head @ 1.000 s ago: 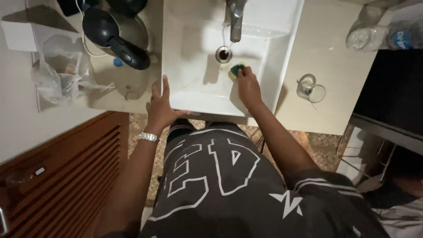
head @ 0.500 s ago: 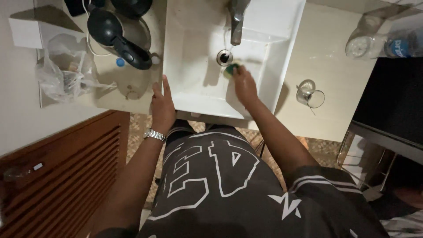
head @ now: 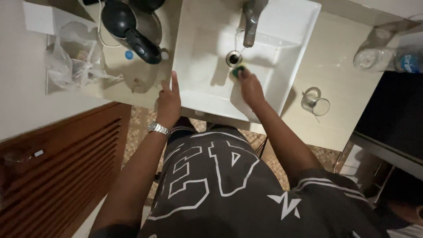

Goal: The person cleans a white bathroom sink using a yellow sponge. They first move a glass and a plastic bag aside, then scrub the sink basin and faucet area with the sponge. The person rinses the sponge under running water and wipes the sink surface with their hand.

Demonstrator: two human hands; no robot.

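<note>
Kettle left of sink — glass right, on counter

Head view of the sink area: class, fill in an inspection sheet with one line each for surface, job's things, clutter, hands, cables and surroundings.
Surface: pale countertop around a white rectangular sink.
Job's things: green and yellow sponge pressed to the basin floor beside the drain; faucet above it.
Clutter: black electric kettle, crumpled plastic bag, blue bottle cap, glass jar lying on its side, plastic bottle.
Hands: right hand grips the sponge; left hand, with a wristwatch, is braced flat on the sink's front-left rim.
Cables: white cord beside the kettle.
Surroundings: wooden slatted cabinet, patterned tile floor.
</note>
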